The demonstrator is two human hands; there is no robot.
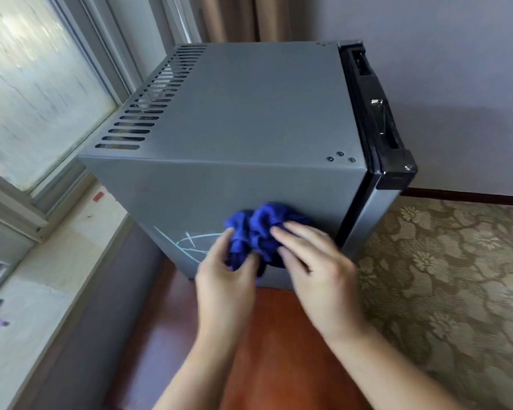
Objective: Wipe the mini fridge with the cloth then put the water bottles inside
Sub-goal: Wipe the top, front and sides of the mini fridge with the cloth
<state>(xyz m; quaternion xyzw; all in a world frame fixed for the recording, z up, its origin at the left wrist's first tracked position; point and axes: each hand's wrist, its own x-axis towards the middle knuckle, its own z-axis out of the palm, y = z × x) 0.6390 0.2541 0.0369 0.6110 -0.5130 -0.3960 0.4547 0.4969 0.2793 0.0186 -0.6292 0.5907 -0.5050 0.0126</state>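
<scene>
The mini fridge point(234, 113) has a casing of smooth, matt grey sheet metal with pale chalky scrawls on its side, and its door point(376, 119) is edged in glossy black plastic. The cloth point(258, 229) is soft, deep-blue fabric, bunched into folds. The bench point(279, 335) is glossy reddish-brown wood, and the carpet point(456, 276) is matt, woven and patterned.
</scene>
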